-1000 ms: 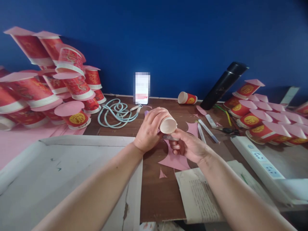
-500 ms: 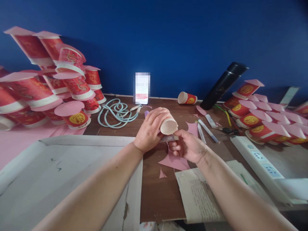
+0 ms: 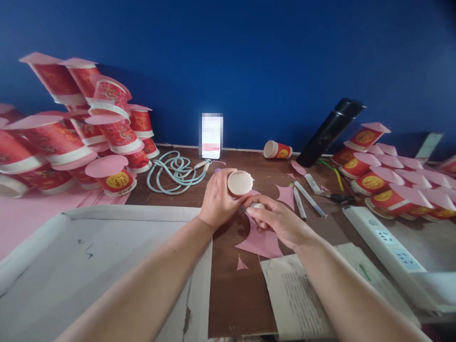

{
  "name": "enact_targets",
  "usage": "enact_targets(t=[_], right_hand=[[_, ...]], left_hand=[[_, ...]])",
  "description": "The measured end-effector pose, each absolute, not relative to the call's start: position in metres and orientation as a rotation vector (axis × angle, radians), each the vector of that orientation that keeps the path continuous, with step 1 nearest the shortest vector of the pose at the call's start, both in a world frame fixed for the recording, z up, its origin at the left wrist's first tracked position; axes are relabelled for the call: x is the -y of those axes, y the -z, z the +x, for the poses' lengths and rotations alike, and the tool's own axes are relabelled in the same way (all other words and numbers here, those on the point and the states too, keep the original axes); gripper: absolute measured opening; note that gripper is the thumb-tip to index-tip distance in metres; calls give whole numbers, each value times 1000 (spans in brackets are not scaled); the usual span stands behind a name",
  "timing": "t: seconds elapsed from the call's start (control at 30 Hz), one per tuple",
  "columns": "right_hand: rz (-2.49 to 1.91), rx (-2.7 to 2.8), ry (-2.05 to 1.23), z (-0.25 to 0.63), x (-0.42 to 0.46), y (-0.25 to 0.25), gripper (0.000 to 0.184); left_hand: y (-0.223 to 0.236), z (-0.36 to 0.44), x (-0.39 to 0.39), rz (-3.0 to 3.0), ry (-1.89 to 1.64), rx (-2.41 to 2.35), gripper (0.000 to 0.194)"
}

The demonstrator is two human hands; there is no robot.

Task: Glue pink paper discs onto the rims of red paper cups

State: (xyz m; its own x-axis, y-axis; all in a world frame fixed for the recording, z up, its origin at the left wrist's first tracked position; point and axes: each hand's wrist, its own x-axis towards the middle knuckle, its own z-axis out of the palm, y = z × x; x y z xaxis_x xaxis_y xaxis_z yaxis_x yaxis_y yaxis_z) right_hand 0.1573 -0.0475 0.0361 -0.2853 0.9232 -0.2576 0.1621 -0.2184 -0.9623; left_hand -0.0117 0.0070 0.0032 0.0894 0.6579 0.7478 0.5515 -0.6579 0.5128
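Note:
My left hand [image 3: 216, 199] is wrapped round a paper cup [image 3: 240, 183] over the middle of the table. The cup lies tilted with a pale round end towards me; a small white bit juts from the right of its rim. Close below it, my right hand [image 3: 276, 216] has its fingers closed on a small tube with a white end [image 3: 257, 206], mostly hidden by the fingers. Whether the tube touches the cup, I cannot tell. Under both hands lies a pink paper offcut [image 3: 258, 240] with curved edges.
Red paper cups with pink discs [image 3: 114, 135] are stacked at left, more [image 3: 377, 180] at right. A white tray [image 3: 142, 213], blue cable [image 3: 174, 173], lit phone [image 3: 211, 137], lying cup [image 3: 280, 150], black flask [image 3: 329, 133], pens [image 3: 309, 199], newspaper [image 3: 295, 289] and power strip [image 3: 388, 240] surround the hands.
The cup has turned so its round end faces me more squarely. My right hand has shifted its hold on the tube, now slightly lower and nearer the cup's left side. The view has tilted slightly up.

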Motion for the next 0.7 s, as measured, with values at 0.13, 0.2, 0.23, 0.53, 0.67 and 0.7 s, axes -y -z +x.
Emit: enact_targets(t=[0.13, 0.2, 0.23, 0.53, 0.67, 0.7], right_hand=[[-1330, 1574, -1419, 154, 50, -38, 25], [-1295, 1567, -1440, 153, 51, -40, 24], [-1279, 1546, -1465, 153, 51, -40, 25], [-1102, 1209, -1861, 162, 48, -40, 41], [-1068, 1067, -1912, 162, 47, -41, 45], [-1071, 1048, -1911, 162, 47, -41, 45]], left_hand=[[-3, -13, -8, 2202, -1677, -1278, 60], [-2, -13, -8, 2201, -1680, -1292, 63], [-2, -14, -9, 2196, -1673, -1301, 65], [0, -17, -13, 1882, -1645, -1351, 59], [1, -15, -13, 1787, -1625, -1332, 61], [2, -14, -13, 1784, -1625, -1326, 62]])
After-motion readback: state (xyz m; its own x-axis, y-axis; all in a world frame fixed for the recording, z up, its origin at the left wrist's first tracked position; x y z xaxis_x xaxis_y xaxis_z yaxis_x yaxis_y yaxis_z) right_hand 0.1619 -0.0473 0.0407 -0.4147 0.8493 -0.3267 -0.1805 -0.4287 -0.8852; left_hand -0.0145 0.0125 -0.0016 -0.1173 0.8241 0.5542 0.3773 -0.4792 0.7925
